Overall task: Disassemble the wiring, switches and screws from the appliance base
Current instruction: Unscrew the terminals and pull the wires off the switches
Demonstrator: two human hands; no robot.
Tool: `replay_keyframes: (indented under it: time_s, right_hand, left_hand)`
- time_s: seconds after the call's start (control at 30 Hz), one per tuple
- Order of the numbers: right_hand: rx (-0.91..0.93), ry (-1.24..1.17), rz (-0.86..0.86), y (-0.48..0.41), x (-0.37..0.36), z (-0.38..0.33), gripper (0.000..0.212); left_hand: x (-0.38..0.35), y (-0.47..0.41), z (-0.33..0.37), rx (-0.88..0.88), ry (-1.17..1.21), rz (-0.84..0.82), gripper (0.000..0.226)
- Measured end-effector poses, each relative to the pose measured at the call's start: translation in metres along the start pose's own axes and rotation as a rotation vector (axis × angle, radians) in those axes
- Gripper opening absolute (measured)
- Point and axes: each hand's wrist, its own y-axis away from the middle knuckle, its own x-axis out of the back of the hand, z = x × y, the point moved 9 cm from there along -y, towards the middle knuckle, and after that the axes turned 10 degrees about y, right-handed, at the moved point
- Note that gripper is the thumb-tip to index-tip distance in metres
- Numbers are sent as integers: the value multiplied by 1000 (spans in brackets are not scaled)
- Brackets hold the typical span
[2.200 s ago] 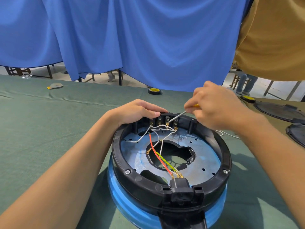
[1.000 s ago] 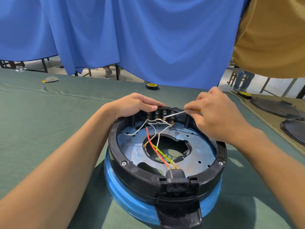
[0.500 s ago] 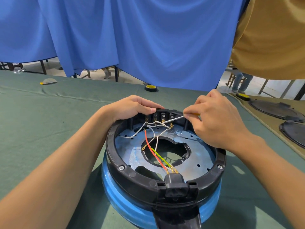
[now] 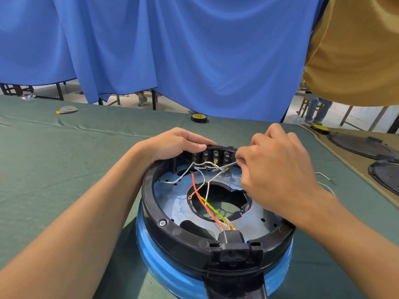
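The appliance base (image 4: 151,203) sits upside down in the middle of the green worktop (image 4: 64,169), its power socket (image 4: 234,249) at 6 o'clock, nearest the person. The row of switches (image 4: 210,156) stands against the inside of the black ring at 12 o'clock. White wires (image 4: 200,167) loop off the switch terminals, and a red wire (image 4: 199,196) and a yellow-green wire (image 4: 212,207) run down to the socket.

The left hand (image 4: 179,145) has its grip curled over the ring at about 11 o'clock, thumb inside and fingers on the outer wall, steadying the base. The right hand (image 4: 278,169) has its grip closed tightly around what looks like a slim screwdriver (image 4: 230,164). The handle is hidden in the fist, and the tip points at the brass terminal of the switch nearest 1 o'clock.

The step in hand appears to be freeing a wire from that terminal. To do it well, the tip should sit square on the fastener before any turning force is applied. The left hand should press the ring down so the base cannot spin on the cloth. The loose white loops are best nudged aside, since they cross close under the shaft and could snag. A screw (image 4: 162,222) at 8 o'clock on the ring is not yet removed.
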Motion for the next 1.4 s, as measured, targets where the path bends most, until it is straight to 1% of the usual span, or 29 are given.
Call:
replay_keyframes:
  time_s: [0.17, 0.23, 0.33, 0.5, 0.67, 0.73, 0.83, 0.9, 1.03, 1.23, 1.4]
  right_hand:
    - [74, -30, 41, 2, 4, -13, 23]
    - [63, -20, 36, 2, 3, -11, 22]
    - [35, 24, -24, 1, -4, -6, 18]
    - [-27, 55, -67, -4, -3, 9, 20]
    - [-79, 31, -29, -6, 6, 19, 17]
    - [-75, 4, -22, -6, 5, 15, 19]
    - [-35, -22, -61, -4, -5, 5, 22]
    - [-35, -33, -40, -5, -5, 6, 21]
    - [-71, -112, 59, -10, 2, 16, 21]
    - [-57, -187, 89, -14, -2, 9, 24]
    - [-48, -189, 134, -14, 3, 10, 18]
  left_hand:
    - [0, 1, 0, 7, -11, 10, 29]
    - [0, 1, 1, 9, -19, 13, 29]
    - [0, 1, 1, 10, -7, 15, 29]
    - [1, 2, 1, 11, -35, 22, 29]
    - [1, 2, 1, 8, -39, 28, 30]
    - [1, 2, 1, 12, -17, 28, 30]
    - [0, 2, 0, 15, 3, 24, 29]
    - [0, 1, 0, 17, 0, 23, 29]
    - [1, 2, -1, 11, 14, 26, 28]
    - [10, 4, 2, -22, -1, 141, 18]
    - [10, 7, 2, -12, -20, 159, 18]
